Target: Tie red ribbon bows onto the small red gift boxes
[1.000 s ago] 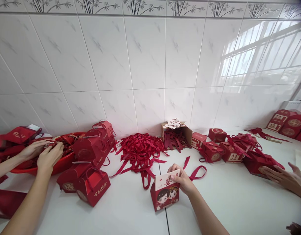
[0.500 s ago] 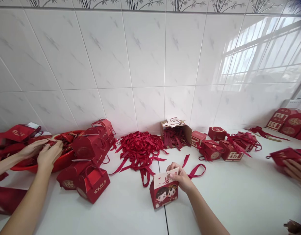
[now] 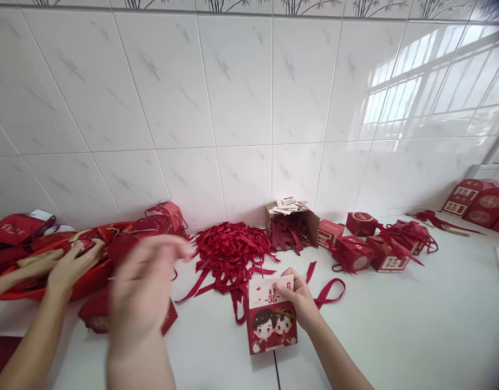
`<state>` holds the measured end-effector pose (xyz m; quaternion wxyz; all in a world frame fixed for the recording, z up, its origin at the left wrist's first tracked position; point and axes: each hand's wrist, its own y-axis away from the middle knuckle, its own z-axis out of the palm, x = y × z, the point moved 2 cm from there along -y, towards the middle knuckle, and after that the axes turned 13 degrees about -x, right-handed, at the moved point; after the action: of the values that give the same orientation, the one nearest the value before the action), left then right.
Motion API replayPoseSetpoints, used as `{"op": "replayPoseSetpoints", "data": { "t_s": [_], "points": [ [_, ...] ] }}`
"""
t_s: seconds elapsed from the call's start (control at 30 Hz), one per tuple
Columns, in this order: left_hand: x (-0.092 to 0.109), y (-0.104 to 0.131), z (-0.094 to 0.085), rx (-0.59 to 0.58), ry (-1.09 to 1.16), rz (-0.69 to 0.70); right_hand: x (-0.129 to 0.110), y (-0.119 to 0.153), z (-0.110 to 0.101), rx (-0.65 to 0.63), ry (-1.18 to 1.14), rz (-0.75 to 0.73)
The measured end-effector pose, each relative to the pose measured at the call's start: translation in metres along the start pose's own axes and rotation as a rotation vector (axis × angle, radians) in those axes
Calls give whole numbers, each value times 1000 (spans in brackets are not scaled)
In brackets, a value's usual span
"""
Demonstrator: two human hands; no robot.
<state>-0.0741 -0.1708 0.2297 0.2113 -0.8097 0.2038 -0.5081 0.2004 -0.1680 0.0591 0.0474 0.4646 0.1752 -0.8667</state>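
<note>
My right hand pinches the top edge of a small red gift box, its thumb on the cream panel. The box is tilted, with two cartoon faces on its front. At left, my left hand is in the air, smeared by motion, so its fingers are unclear. Behind it, the hand partly hides several red handled gift boxes. Just behind the held box lies a heap of red ribbons. A looped ribbon rests beside my right wrist.
At the far left, another person's hands work in a red basin of packets. An open cardboard box of dark red strips stands by the wall. Several finished red boxes sit to its right, more boxes in the corner.
My left hand has come into view at left. The held box has turned more face-on to me. The other person's hand and red box at the right edge are gone from view.
</note>
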Motion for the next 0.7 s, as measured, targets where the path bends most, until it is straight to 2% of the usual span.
{"op": "replayPoseSetpoints", "data": {
  "t_s": [0.07,0.1,0.17,0.27,0.37,0.47,0.53,0.57,0.6,0.63,0.7],
  "points": [
    [10,-2,48,-369,23,-43,-15,-11,13,31,51,-23],
    [12,-5,67,-439,38,-51,-24,-17,19,41,71,-39],
    [8,-13,93,-479,81,-78,-41,-29,29,50,89,-62],
    [-5,-24,112,-468,235,-142,-57,-42,43,25,71,-64],
    [-13,-28,120,-417,433,-199,-60,-53,50,-1,57,-69],
    [-20,-32,120,-341,494,-241,-56,-73,39,-28,153,-112],
    [-27,-34,114,-294,448,-268,-56,-94,16,25,370,-163],
    [-31,-36,109,-260,414,-282,-57,-106,-1,105,525,-192],
    [-35,-37,103,-223,383,-297,-57,-119,-20,224,781,-137],
    [-39,-37,96,-185,356,-314,-55,-133,-39,303,1084,9],
    [-46,-38,84,-119,323,-353,-49,-160,-74,346,1234,142]
  ]
}}
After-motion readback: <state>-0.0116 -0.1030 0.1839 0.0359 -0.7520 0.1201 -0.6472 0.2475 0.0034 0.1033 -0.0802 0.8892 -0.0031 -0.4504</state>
